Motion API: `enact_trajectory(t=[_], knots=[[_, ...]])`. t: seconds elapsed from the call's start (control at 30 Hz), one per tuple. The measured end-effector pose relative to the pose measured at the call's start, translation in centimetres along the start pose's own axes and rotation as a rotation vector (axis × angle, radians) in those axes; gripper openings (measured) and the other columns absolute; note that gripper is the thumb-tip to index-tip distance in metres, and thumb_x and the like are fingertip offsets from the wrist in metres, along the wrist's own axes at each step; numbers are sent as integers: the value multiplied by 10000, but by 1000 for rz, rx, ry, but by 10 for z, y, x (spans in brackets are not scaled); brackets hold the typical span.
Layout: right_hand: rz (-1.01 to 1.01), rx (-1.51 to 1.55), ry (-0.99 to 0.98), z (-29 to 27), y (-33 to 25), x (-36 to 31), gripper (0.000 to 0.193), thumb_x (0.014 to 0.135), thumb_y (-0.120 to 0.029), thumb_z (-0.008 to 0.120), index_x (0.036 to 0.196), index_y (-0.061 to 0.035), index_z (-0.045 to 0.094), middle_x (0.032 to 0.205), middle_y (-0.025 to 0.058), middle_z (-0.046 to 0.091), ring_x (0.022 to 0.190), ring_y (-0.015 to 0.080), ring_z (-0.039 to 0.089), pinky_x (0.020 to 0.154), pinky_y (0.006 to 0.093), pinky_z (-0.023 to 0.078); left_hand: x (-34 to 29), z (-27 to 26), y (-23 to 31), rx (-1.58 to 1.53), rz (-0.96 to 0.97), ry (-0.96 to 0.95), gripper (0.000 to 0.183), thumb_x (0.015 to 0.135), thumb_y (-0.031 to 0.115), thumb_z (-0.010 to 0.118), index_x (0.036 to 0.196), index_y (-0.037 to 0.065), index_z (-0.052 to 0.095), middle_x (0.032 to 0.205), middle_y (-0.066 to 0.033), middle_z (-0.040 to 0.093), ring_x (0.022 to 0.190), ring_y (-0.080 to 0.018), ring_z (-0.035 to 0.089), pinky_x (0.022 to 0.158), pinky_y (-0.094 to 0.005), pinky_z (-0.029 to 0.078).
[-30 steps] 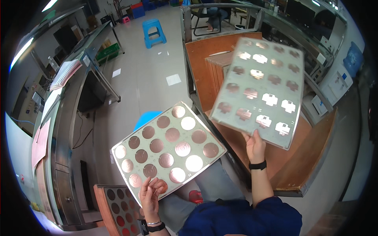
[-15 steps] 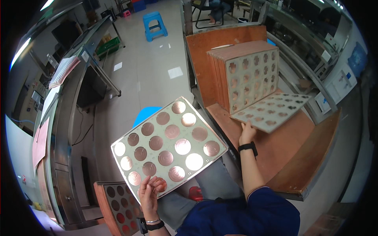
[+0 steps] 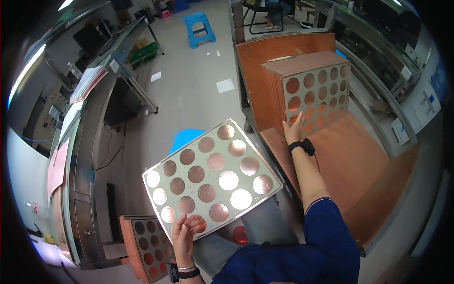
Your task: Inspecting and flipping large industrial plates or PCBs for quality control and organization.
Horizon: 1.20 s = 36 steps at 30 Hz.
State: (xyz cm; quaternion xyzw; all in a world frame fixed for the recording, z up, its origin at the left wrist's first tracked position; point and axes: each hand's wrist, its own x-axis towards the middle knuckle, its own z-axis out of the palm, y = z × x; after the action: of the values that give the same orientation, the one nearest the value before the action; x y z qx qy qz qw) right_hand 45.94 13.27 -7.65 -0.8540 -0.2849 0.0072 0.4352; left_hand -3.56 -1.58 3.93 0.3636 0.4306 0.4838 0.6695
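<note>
A pale rectangular panel (image 3: 208,183) with rows of shiny copper discs lies tilted across my lap. Over its near left corner rests my left hand (image 3: 185,232), fingers loosely bent and apart, gripping nothing that I can see. My right hand (image 3: 294,128) is stretched out, fingers spread against the lower left part of a disc-patterned panel (image 3: 316,78). That panel stands upright as the front face of a thick panel stack (image 3: 302,62), inside an orange-brown wooden holder (image 3: 345,146).
Another disc-patterned panel stack (image 3: 135,253) stands low at the left, beside a metal workbench (image 3: 80,199). Papers (image 3: 90,83) lie on that bench. A blue stool (image 3: 198,29) stands on the floor ahead. The holder's side board (image 3: 395,194) rises at the right.
The panel that was tilted down has been swung up against the stack, now showing round discs. My right hand has moved up and let go of its edge. My left hand stays over the lap panel.
</note>
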Motion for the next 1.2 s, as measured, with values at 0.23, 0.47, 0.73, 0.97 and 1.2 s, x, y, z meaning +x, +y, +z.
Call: enact_trajectory(t=[0.23, 0.47, 0.73, 0.97, 1.2], knots=[[35, -164, -32, -1, -3, 11, 761, 865, -252, 602, 1443, -71, 140, 1458, 249, 201, 1343, 356, 255, 1053, 409, 316, -6, -3, 7, 38, -13, 64, 388, 944, 173, 485, 1282, -8, 425, 1181, -191, 538, 990, -237, 587, 838, -328, 507], [-236, 105, -90, -12, 20, -2, 626, 885, -174, 551, 1410, -32, 242, 1414, 259, 291, 1310, 367, 311, 1014, 414, 345, 6, -39, 4, 125, 163, 333, 285, 954, 117, 456, 1204, -16, 490, 1134, -149, 573, 974, -201, 586, 843, -293, 486], [-393, 445, -602, -86, -66, -128, 341, 902, -27, 459, 1232, 52, 492, 1166, 221, 579, 1105, 295, 563, 932, 331, 430, -4, -101, -14, 447, 213, 696, 252, 906, 38, 479, 1156, 8, 487, 938, -54, 551, 797, -102, 526, 643, -212, 445], [-849, -85, -378, -88, -73, -185, 363, 845, -85, 514, 1203, -31, 544, 1270, 262, 477, 1172, 394, 475, 963, 415, 412, -12, -104, -23, 676, 42, 592, 169, 897, 140, 544, 887, -26, 575, 724, -15, 552, 623, -78, 474, 570, -229, 404], [-818, -125, -435, -90, -69, -192, 406, 850, -101, 509, 1255, -63, 509, 1351, 281, 379, 1251, 411, 381, 1032, 435, 338, -24, -92, 0, 1014, 161, 630, 188, 894, 124, 519, 930, -40, 606, 801, -110, 604, 750, -137, 561, 684, -267, 443]])
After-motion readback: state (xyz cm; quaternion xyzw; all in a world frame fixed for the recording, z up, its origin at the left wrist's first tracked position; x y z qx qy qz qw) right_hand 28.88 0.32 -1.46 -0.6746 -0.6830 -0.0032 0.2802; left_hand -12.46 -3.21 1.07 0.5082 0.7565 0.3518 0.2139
